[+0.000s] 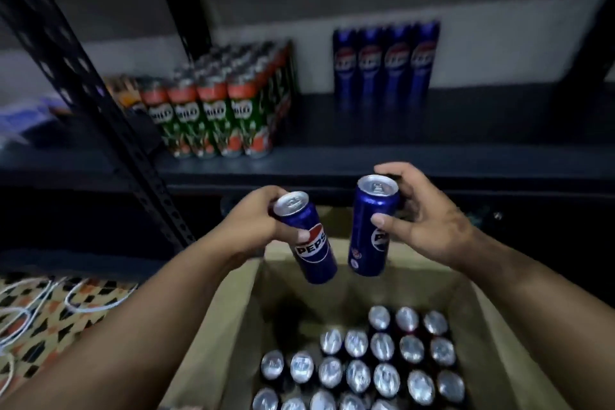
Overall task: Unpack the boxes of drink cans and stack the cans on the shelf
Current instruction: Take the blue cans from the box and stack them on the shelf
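Head view, dim light. I see both hands raised above the open cardboard box (229, 319), each holding one blue Pepsi can.

Left hand (256, 220): fingers and thumb wrapped round the left can (309, 240), gripping near its top; can tilted, its top leaning left.

Right hand (422, 220): thumb and fingers curled round the right can (371, 226) at its upper part; can close to upright, slightly tilted. The two cans are near each other, not touching.

Box below the hands: remaining cans (359, 363) stand upright in rows, silver tops showing; the far part of the box is bare.

Shelf (366, 156) beyond the hands: four Pepsi cans (386, 66) in a row at the back wall; a block of Milo cans (226, 106) to their left, well apart.

Left floor: patterned mat (43, 319) with white cables (86, 304).
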